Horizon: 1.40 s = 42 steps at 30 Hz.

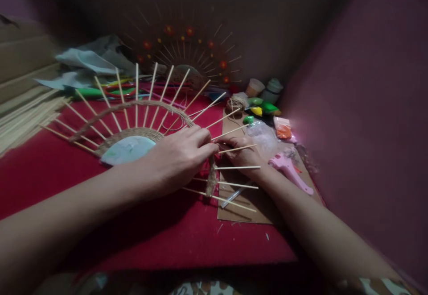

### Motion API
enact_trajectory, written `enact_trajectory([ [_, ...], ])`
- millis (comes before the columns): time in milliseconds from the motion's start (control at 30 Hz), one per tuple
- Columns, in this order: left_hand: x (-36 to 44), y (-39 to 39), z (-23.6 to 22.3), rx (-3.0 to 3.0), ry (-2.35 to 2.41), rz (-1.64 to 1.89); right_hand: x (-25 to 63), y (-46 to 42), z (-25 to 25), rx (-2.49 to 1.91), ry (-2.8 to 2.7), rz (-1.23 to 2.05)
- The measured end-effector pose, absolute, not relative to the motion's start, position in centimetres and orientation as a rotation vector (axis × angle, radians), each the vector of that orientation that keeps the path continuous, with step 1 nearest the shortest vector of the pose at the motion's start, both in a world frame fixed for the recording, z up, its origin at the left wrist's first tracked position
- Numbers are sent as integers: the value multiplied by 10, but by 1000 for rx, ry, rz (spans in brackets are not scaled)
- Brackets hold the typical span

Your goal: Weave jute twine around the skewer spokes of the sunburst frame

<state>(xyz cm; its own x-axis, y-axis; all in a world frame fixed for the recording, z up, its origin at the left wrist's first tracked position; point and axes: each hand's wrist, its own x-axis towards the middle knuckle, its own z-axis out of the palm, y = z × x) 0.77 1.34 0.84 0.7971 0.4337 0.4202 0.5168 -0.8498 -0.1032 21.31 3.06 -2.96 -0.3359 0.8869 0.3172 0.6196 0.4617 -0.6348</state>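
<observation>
A half-round fan of thin wooden sticks [137, 92] is held over the red tabletop, its sticks spreading from a woven twine base with a pale blue half-disc [129, 148]. An outer twine band [211, 176] weaves across the sticks. My left hand [187, 152] is closed on the band at the fan's right part, thumb and fingers pressed together. Behind the sticks, my right hand [242, 152] is closed in a pinch on the twine, its fingertips meeting my left thumb. Its fingertips are partly hidden by the sticks and my left hand.
Cardboard [230, 203] lies under my right forearm, with a pink glue gun [290, 172] and a clear glue stick [232, 197] on it. Beyond are a twine ball [236, 103] and coloured clay packets [269, 106]. A finished stick fan with orange flowers [189, 31] stands against the wall.
</observation>
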Motion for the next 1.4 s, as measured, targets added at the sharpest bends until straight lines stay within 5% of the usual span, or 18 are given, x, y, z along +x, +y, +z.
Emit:
enact_trajectory([
  [433,7,15,3,-2634,-556,-738,233,44,-21,-1285,-1975,536],
  [633,3,14,0,-2645,-505,-750,259,45,10,-1311,-1550,1401],
  [767,4,13,1,-2668,-422,-789,270,49,16,-1182,-1283,1609],
  [1133,6,10,-2,-2744,-400,-768,251,51,18,-974,-1235,1194],
  [1400,8,6,2,-2639,-383,-905,230,56,-14,-1316,-1545,961],
])
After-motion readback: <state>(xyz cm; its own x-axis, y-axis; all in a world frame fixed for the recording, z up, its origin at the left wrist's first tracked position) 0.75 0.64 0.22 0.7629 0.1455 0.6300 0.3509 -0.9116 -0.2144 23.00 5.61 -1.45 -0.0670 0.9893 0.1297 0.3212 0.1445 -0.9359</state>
